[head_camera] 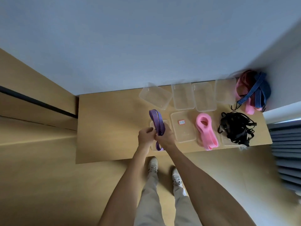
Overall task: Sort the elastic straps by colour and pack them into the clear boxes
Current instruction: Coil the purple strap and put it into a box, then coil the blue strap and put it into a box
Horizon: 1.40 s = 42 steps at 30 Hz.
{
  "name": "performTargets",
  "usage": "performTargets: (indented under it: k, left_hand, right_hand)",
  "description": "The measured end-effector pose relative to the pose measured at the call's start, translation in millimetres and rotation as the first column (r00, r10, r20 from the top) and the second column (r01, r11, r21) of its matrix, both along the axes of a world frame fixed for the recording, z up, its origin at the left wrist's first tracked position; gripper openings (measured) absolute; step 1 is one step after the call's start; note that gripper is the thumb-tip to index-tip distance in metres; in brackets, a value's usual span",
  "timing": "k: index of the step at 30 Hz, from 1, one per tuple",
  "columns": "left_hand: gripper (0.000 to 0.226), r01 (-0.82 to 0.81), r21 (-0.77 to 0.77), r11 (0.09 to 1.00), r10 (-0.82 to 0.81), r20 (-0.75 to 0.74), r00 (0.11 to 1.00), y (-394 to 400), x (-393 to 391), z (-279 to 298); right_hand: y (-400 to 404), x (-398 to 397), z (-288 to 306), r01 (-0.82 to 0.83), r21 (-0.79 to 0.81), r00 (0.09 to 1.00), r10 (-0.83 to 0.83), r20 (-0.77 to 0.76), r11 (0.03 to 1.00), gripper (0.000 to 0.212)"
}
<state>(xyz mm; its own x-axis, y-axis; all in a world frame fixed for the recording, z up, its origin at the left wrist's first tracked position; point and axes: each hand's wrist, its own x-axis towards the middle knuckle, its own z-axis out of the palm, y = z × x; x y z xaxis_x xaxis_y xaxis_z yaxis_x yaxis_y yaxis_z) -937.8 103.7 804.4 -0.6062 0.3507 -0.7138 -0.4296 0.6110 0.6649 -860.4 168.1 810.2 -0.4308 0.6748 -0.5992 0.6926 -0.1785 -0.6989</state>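
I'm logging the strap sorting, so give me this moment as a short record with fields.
left hand: left hand grips the purple strap
right hand: right hand grips the same strap
box under hands: clear box, mostly hidden
box with label: empty box
pink straps: pink straps piled over a box
black straps: black straps piled over a box
unsorted: mixed pile in the far right corner
back row: four clear lids or boxes

purple strap [156,121]: folded loop, held up over near-left clear box [152,126], tail hanging below the hands
pink straps [205,131]: looped bundle lying in a near-row box
black straps [236,127]: tangled heap on near-right box
mixed pile [251,91]: pink, dark red, blue striped straps, far right corner
empty boxes [184,96]: four along far edge, leftmost skewed
labelled box [183,126]: near row, empty, red sticker
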Motion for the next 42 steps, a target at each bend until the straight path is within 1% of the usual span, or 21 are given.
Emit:
performTargets:
  k: [4, 6, 7, 8, 9, 11, 12, 14, 17, 21, 24, 26, 29, 33, 36, 38, 40, 42]
  left_hand:
    - [0.022, -0.011, 0.019, 1.000, 0.010, 0.061, 0.998, -1, -12, -23]
    - [0.022, 0.033, 0.016, 0.999, -0.033, 0.035, 0.999, 0, -17, -28]
    - [0.023, 0.057, -0.007, 0.998, -0.057, 0.004, 0.998, 1, -18, -28]
    - [0.026, 0.081, -0.044, 0.996, -0.082, -0.042, 0.996, 1, -20, -28]
    - [0.029, 0.095, -0.083, 0.992, -0.103, -0.099, 0.990, 0, -21, -27]
    - [0.022, 0.107, -0.151, 0.983, -0.139, -0.219, 0.966, 0, -24, -22]
    - [0.017, 0.106, -0.166, 0.980, -0.149, -0.272, 0.951, 1, -25, -18]
    - [0.020, 0.113, -0.140, 0.984, -0.158, -0.370, 0.916, 9, -25, -1]
    - [0.020, 0.199, -0.049, 0.979, -0.196, -0.509, 0.838, 29, -18, 32]
    - [0.023, 0.373, 0.072, 0.925, -0.237, -0.657, 0.716, 62, -1, 76]
    - [0.025, 0.508, 0.090, 0.856, -0.254, -0.783, 0.568, 92, 20, 100]
    - [0.027, 0.581, 0.058, 0.812, -0.283, -0.831, 0.479, 115, 37, 110]
    - [0.030, 0.657, 0.000, 0.754, -0.333, -0.862, 0.382, 151, 66, 116]
    - [0.032, 0.712, -0.045, 0.701, -0.372, -0.875, 0.311, 203, 110, 111]
    - [0.032, 0.741, -0.075, 0.667, -0.415, -0.864, 0.286, 242, 142, 97]
    - [0.033, 0.730, -0.117, 0.673, -0.453, -0.846, 0.282, 269, 160, 85]
    - [0.032, 0.705, -0.166, 0.689, -0.481, -0.832, 0.275, 293, 173, 73]
    - [0.032, 0.683, -0.206, 0.701, -0.503, -0.822, 0.268, 317, 181, 61]
  right_hand:
    - [-5, -11, -20, 0.019, 0.010, 0.998, -0.020, 0.063, 1.000, 0.054]
    - [-7, -15, -25, -0.010, 0.031, 0.996, 0.007, 0.090, 0.999, 0.065]
    - [-6, -17, -25, -0.038, 0.040, 0.992, 0.032, 0.123, 0.999, 0.067]
    - [-6, -19, -23, -0.071, 0.045, 0.984, 0.063, 0.165, 0.996, 0.065]
    - [-5, -21, -21, -0.094, 0.051, 0.977, 0.082, 0.196, 0.994, 0.058]
    - [-1, -25, -10, -0.065, 0.091, 0.977, 0.045, 0.209, 0.994, 0.040]
    - [1, -26, -3, -0.033, 0.129, 0.979, 0.006, 0.202, 0.991, 0.037]
    - [10, -27, 14, 0.003, 0.228, 0.984, -0.043, 0.173, 0.974, 0.039]
    - [32, -21, 51, 0.010, 0.353, 0.991, -0.055, 0.118, 0.936, 0.046]
    - [64, 8, 104, -0.023, 0.493, 0.990, -0.049, 0.132, 0.870, 0.051]
    - [88, 39, 132, -0.030, 0.554, 0.988, -0.058, 0.141, 0.832, 0.052]
    - [107, 64, 144, -0.031, 0.596, 0.984, -0.080, 0.158, 0.803, 0.052]
    - [139, 102, 151, -0.068, 0.651, 0.970, -0.102, 0.220, 0.756, 0.052]
    - [185, 149, 140, -0.138, 0.651, 0.950, -0.086, 0.300, 0.747, 0.057]
    - [225, 180, 120, -0.178, 0.662, 0.944, -0.064, 0.324, 0.728, 0.058]
    - [253, 201, 102, -0.212, 0.678, 0.940, -0.044, 0.338, 0.704, 0.064]
    - [283, 218, 84, -0.285, 0.678, 0.927, 0.013, 0.376, 0.677, 0.069]
    - [316, 231, 71, -0.366, 0.662, 0.904, 0.081, 0.420, 0.655, 0.065]
